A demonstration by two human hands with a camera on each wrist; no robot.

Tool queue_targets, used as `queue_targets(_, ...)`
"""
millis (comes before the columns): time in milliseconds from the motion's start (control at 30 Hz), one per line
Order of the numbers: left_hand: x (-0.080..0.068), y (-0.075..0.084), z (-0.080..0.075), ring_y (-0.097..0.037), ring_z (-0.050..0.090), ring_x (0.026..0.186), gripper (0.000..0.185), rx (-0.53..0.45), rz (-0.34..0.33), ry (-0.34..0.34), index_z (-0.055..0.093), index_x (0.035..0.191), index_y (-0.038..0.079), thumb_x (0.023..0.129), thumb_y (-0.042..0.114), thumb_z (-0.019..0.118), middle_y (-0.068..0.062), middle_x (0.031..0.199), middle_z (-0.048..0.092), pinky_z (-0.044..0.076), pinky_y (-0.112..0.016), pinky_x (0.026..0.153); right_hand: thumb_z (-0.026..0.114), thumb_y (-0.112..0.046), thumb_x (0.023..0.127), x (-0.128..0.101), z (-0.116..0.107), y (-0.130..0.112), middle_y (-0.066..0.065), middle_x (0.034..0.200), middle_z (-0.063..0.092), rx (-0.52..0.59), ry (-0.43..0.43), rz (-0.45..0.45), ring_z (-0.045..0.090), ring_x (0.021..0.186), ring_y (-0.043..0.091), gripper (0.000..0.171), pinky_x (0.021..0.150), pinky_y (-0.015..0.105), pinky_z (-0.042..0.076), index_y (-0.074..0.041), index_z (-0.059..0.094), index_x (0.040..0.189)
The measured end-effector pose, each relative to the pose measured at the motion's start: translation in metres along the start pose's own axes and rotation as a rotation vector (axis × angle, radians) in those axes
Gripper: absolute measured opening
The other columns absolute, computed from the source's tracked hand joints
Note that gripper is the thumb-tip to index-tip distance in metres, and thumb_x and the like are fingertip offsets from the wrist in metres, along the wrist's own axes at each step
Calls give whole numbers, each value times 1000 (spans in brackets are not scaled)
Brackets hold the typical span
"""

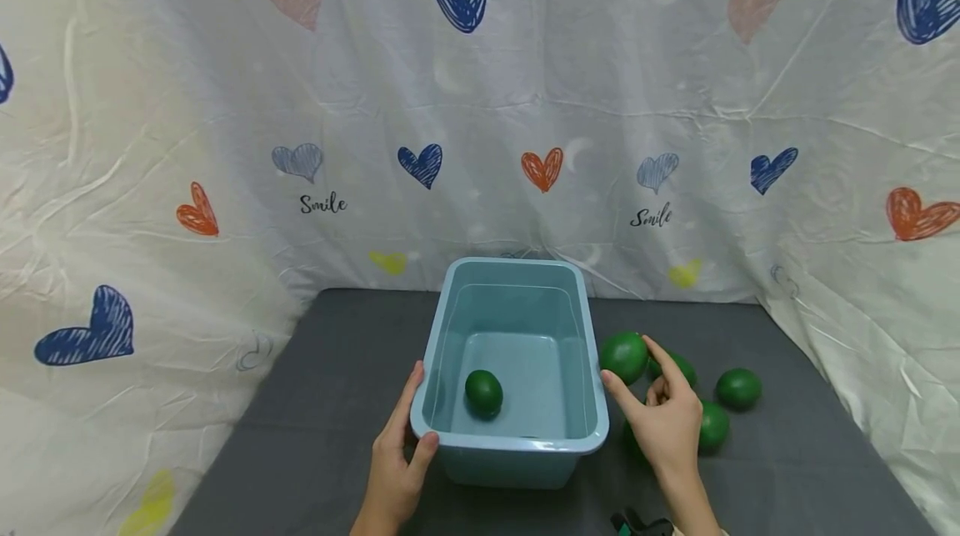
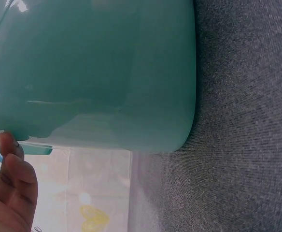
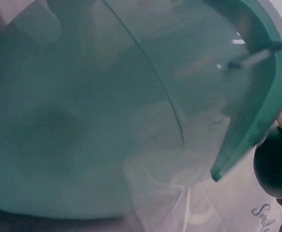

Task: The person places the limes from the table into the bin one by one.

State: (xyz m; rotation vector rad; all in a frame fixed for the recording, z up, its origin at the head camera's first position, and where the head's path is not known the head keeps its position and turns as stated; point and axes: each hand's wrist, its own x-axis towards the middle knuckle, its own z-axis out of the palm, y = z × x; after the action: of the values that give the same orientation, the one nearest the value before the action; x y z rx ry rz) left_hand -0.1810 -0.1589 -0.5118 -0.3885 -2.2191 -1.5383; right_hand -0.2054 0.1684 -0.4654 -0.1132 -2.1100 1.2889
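Two hands on the job, and the R hand (image 1: pixel 667 415) has the goods – a green fruit (image 1: pixel 622 355) pinched btwn thumb and index finger, thumb on the near side, index on the far side, other fingers curled in toward the palm. That held fruit is up at rim height, just outside the blue tub (image 1: pixel 510 469), w/ the tub's R rim right next to the grip. R wrist cam backs it up: fruit at the edge of view, fingertips above and below it, tub wall filling most of the rest.

Over to the L hand (image 1: pixel 397 453) – it's gripping the tub's near L corner, thumb over the front rim, fingers along the outside of the L side. L wrist cam shows bent fingers up by the rim and the tub's base sitting on the dark grey table (image 1: pixel 315 436).

Inside the tub, btwn the two hands, sits 1 fruit (image 1: pixel 483 393), nearer the L grip. Around the R hand, approx. 4 more on the table: one (image 1: pixel 681 366) partly hidden behind the fingers, one (image 1: pixel 738 388) off to the R, one (image 1: pixel 714 426) close by the back of the hand, one (image 1: pixel 632 438) mostly covered below the thumb. Beyond both grips hangs a pale cloth (image 1: pixel 487 86) w/ hearts and "Smile" on it.
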Motion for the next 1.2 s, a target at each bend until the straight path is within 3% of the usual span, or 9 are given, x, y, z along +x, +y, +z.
queue_targets(600,-1,-4,-3,-6,40,150,77,2,9,-13,27,170,24,104,7,62,-7,173,32,44,-15,105,96,-18,77,3,26,-22,-3,60,41,96,-27,-99,37,49,8,71,49,28,35,-16,69,143)
queue_targets(833,1,-5,-1,-7,38,152,77,-15,8,-12,27,170,25,104,7,62,0,174,31,40,-16,108,96,-19,78,2,31,-28,-2,61,41,112,-52,-100,38,50,8,71,48,26,35,-17,69,143)
queue_targets(1100,0,-5,-1,-6,40,150,77,-2,7,-5,27,170,24,104,7,62,-3,173,32,43,-15,106,96,-18,78,0,34,-27,0,63,42,118,-61,-97,39,52,8,71,50,26,37,-15,69,143)
queue_targets(1200,-1,-6,-1,-6,39,152,76,-7,9,-7,27,170,25,104,7,62,-3,174,32,41,-15,107,95,-16,79,-1,35,-26,2,84,66,132,-62,-110,38,54,7,71,51,24,36,-15,67,145)
